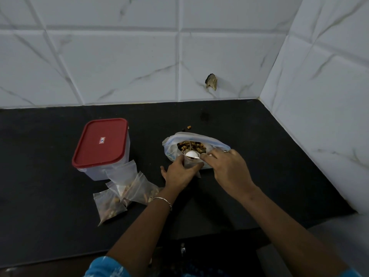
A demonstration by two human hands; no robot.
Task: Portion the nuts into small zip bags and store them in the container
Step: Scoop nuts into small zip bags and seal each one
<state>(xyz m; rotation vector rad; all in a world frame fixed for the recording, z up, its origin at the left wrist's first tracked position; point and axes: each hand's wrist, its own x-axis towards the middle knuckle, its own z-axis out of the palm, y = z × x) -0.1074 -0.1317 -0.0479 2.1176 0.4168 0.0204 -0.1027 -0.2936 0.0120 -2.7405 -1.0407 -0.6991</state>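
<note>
Several filled small zip bags (119, 192) lie heaped on the black counter (40, 196). Left hand (179, 172) grips an open small bag (192, 163); right hand (227, 168) pinches a white spoon (192, 154) at its mouth. Just behind, the large bag of nuts (196, 145) gapes open; the red-lidded container (101, 146) stands left.

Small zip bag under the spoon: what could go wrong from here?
1. The left hand alone holds the small zip bag open; nuts off the spoon in the right hand may miss. Stray nuts lie on the counter.
2. The container has its red lid on; filled bags beside it could get knocked.
</note>
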